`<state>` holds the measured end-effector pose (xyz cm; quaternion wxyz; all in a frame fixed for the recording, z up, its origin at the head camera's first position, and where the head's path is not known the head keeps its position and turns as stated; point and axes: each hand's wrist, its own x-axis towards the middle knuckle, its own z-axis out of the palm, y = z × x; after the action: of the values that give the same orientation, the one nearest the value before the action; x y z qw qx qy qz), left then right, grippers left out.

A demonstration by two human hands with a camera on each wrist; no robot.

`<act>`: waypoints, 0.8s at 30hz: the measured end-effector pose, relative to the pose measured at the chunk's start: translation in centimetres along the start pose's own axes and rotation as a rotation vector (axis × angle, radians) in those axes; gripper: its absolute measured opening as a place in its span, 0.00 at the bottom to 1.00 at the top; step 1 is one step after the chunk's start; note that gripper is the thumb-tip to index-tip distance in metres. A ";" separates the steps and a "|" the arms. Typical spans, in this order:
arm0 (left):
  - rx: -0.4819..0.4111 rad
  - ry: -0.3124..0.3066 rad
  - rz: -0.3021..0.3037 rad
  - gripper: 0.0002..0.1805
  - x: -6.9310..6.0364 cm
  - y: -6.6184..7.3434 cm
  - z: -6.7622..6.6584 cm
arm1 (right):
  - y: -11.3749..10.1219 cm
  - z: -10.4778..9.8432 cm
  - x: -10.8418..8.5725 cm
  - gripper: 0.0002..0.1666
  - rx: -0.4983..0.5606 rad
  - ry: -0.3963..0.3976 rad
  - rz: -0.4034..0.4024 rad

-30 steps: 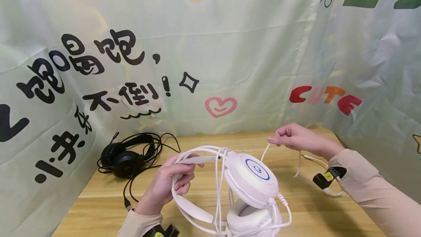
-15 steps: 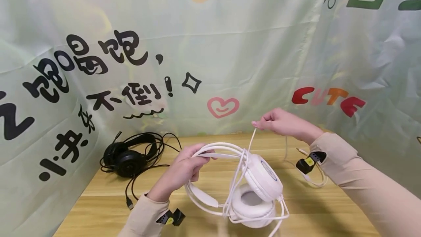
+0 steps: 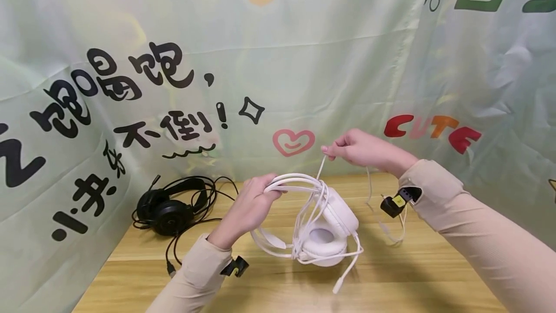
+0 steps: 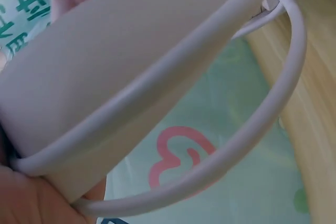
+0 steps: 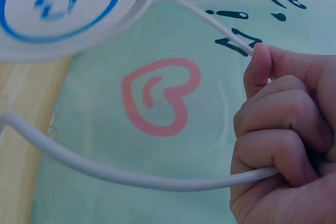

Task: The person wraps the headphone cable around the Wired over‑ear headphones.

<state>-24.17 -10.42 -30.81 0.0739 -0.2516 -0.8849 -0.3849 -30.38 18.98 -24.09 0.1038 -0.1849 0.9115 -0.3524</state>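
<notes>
A white over-ear headset (image 3: 340,212) is held up over the table, tilted, with turns of its own cable looped round the headband and ear cups. My left hand (image 3: 255,202) grips the headband (image 4: 126,56) at its top. Up behind the headset, my right hand (image 3: 358,148) pinches the white cable (image 3: 321,167) between thumb and forefinger. In the right wrist view the cable runs taut from the pinch to the headset, and another stretch passes out of the curled lower fingers. The white microphone boom (image 3: 343,277) points down below the cups.
A black headset (image 3: 171,211) lies at the table's back left, its cable coiled about it and a USB plug (image 3: 171,268) toward the front. Printed cloth (image 3: 208,23) encloses the wooden table (image 3: 278,293) at back and sides. The white cable's tail (image 3: 393,235) rests at right.
My right hand has risen and moved left, pulling the cable up behind the headset. My left hand has shifted up and right with the headset, which has turned, bringing its microphone boom into view.
</notes>
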 end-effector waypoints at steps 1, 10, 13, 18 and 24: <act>0.010 0.011 0.001 0.08 0.1 0.0 0.0 | -0.2 -0.1 0.0 0.25 0.004 -0.002 0.001; 0.103 0.082 -0.028 0.09 1.4 0.3 0.4 | -2.2 0.1 -0.3 0.23 0.025 -0.022 -0.023; 0.142 0.106 -0.027 0.08 1.8 0.3 0.6 | -2.8 0.3 -0.6 0.22 0.031 -0.033 -0.034; 0.156 0.136 -0.023 0.08 2.3 0.1 0.7 | -3.2 0.6 -0.9 0.22 0.042 -0.044 -0.045; 0.156 0.166 -0.025 0.09 3.0 -0.2 0.7 | -3.2 0.7 -1.2 0.21 0.037 -0.044 -0.047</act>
<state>-26.75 -8.87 -30.41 0.1616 -0.2011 -0.9061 -0.3353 -28.24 16.82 -22.39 0.1189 -0.2119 0.8978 -0.3674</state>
